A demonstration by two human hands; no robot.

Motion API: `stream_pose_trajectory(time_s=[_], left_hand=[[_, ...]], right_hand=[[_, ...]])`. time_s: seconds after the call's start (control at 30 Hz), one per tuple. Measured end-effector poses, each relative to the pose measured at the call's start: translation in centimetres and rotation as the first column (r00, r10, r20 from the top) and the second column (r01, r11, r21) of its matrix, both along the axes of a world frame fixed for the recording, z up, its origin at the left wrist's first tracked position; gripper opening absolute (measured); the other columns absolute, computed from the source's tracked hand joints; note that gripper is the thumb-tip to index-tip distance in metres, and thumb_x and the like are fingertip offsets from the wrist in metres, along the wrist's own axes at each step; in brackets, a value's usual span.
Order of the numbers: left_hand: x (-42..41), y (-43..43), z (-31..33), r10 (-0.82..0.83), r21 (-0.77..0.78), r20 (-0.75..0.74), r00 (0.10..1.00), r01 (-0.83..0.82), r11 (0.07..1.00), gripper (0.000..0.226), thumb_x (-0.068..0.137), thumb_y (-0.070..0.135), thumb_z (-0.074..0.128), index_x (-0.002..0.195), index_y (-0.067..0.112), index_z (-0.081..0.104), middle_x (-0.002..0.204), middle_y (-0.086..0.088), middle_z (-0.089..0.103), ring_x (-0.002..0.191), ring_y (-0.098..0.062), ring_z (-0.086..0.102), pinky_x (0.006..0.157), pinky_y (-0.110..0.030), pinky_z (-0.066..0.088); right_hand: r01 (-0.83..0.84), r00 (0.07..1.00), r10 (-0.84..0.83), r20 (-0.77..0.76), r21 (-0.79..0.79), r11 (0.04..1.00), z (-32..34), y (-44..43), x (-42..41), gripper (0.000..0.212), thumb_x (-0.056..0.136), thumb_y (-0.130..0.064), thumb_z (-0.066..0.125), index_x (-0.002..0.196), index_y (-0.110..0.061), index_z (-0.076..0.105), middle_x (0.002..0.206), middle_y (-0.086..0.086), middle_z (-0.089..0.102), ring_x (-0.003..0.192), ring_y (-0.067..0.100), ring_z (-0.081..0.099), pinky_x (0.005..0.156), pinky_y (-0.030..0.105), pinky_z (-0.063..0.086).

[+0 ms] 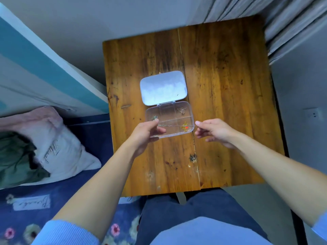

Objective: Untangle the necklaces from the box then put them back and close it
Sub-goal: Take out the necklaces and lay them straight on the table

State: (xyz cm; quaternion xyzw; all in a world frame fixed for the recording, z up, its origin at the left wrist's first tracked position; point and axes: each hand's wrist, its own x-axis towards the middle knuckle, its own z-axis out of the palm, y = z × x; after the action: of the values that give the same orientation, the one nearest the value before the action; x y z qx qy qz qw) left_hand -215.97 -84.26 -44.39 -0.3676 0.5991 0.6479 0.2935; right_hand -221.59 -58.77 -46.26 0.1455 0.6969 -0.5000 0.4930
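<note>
**What the View Leaves Unclear**

The chain (177, 126) pulled between the hands is too fine for its links to be made out. Each end disappears into a pinch, one in the left hand (146, 132) and one in the right hand (216, 132). The left hand covers the near left corner of the box (168, 112). The gold tangle (184, 127), pale tangle (182, 110) and greenish tangle (154, 118) are too small to count strands. Glare whitens the lid (163, 87), and a dark speck on it cannot be identified. The writing on the pillow (53, 144) is blurred. The picture's edges cut off the left sleeve (65, 234) and the right sleeve (320, 225).
</note>
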Motion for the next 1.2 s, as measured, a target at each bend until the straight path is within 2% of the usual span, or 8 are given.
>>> stream_pose_trajectory(time_s=[0.13, 0.3, 0.47, 0.57, 0.8, 0.93, 1.07, 1.2], left_hand=[[3.1, -2.3, 0.5, 0.169, 0.15, 0.061, 0.984, -0.177, 0.973, 0.033, 0.099, 0.036, 0.051, 0.076, 0.013, 0.057, 0.063, -0.002, 0.057, 0.069, -0.019, 0.066, 0.08, -0.036, 0.056], [6.3, -7.3, 0.1, 0.387, 0.112, 0.059, 0.92, -0.391, 0.913, 0.02, 0.094, 0.022, 0.062, 0.078, 0.011, 0.061, 0.063, -0.001, 0.059, 0.063, -0.016, 0.065, 0.068, -0.03, 0.057], [8.5, -11.3, -1.1, 0.223, -0.105, 0.037, 0.974, -0.218, 0.97, 0.014, 0.093, 0.017, 0.063, 0.096, 0.004, 0.068, 0.077, -0.008, 0.07, 0.067, -0.017, 0.071, 0.062, -0.025, 0.056], [9.4, -11.5, -1.9, 0.158, -0.161, 0.076, 0.985, -0.144, 0.976, 0.016, 0.093, 0.014, 0.062, 0.102, 0.003, 0.068, 0.079, -0.009, 0.071, 0.068, -0.019, 0.07, 0.06, -0.026, 0.056], [9.6, -7.5, -4.7, -0.041, -0.032, 0.232, 0.972, 0.05, 0.998, 0.027, 0.101, 0.026, 0.046, 0.102, 0.003, 0.06, 0.081, -0.012, 0.067, 0.069, -0.021, 0.064, 0.06, -0.028, 0.052], [8.2, -3.6, -6.8, -0.142, 0.043, 0.253, 0.957, 0.135, 0.99, 0.031, 0.102, 0.031, 0.042, 0.089, 0.007, 0.056, 0.083, -0.012, 0.066, 0.063, -0.019, 0.06, 0.049, -0.024, 0.041], [6.3, -0.9, -8.4, -0.227, 0.003, 0.227, 0.947, 0.232, 0.973, 0.039, 0.093, 0.043, 0.058, 0.092, 0.004, 0.062, 0.077, -0.01, 0.07, 0.042, -0.013, 0.054, 0.043, -0.02, 0.034], [5.1, 1.2, -10.1, -0.222, -0.232, 0.102, 0.97, 0.241, 0.943, 0.038, 0.074, 0.04, 0.08, 0.077, 0.006, 0.064, 0.067, -0.013, 0.072, 0.027, -0.012, 0.045, 0.031, -0.011, 0.028]], right_hand=[[0.118, 0.992, -0.115, 0.042, -0.073, 0.99, 0.1, -1.6, 1.6, 0.018, 0.09, -0.029, 0.066, 0.084, -0.012, 0.07, 0.061, -0.004, 0.061, 0.059, 0.009, 0.062, 0.049, 0.019, 0.044], [0.241, 0.968, -0.236, 0.08, -0.049, 0.969, -0.1, -3.6, 4.3, 0.016, 0.092, -0.011, 0.062, 0.103, -0.002, 0.07, 0.068, 0.002, 0.067, 0.064, 0.013, 0.065, 0.048, 0.018, 0.041], [0.147, 0.987, -0.149, 0.05, 0.053, 0.988, 0.1, -5.9, 8.2, 0.013, 0.093, -0.005, 0.059, 0.102, -0.008, 0.068, 0.089, 0.009, 0.077, 0.071, 0.014, 0.072, 0.05, 0.019, 0.045], [0.154, 0.988, -0.155, 0.002, 0.091, 0.984, 0.5, -7.9, 11.0, 0.012, 0.094, -0.008, 0.06, 0.1, -0.009, 0.069, 0.09, 0.007, 0.076, 0.07, 0.011, 0.071, 0.047, 0.018, 0.043], [0.254, 0.967, -0.246, -0.074, 0.145, 0.956, 0.2, -10.7, 16.8, 0.012, 0.092, -0.008, 0.061, 0.097, -0.013, 0.071, 0.086, 0.001, 0.075, 0.065, 0.006, 0.067, 0.048, 0.017, 0.041], [0.33, 0.943, -0.319, -0.093, 0.151, 0.932, -1.1, -10.4, 18.6, 0.013, 0.092, -0.007, 0.061, 0.098, -0.014, 0.07, 0.087, 0.002, 0.076, 0.065, 0.008, 0.067, 0.047, 0.016, 0.04], [0.371, 0.929, -0.361, -0.085, 0.164, 0.914, -3.2, -9.5, 19.8, 0.015, 0.091, -0.004, 0.06, 0.1, -0.012, 0.068, 0.087, 0.004, 0.075, 0.06, 0.006, 0.067, 0.045, 0.017, 0.037], [0.384, 0.922, -0.386, -0.038, 0.238, 0.892, -5.8, -8.4, 20.9, 0.015, 0.089, -0.005, 0.062, 0.1, -0.014, 0.065, 0.087, 0.006, 0.076, 0.066, 0.014, 0.07, 0.045, 0.017, 0.038]])
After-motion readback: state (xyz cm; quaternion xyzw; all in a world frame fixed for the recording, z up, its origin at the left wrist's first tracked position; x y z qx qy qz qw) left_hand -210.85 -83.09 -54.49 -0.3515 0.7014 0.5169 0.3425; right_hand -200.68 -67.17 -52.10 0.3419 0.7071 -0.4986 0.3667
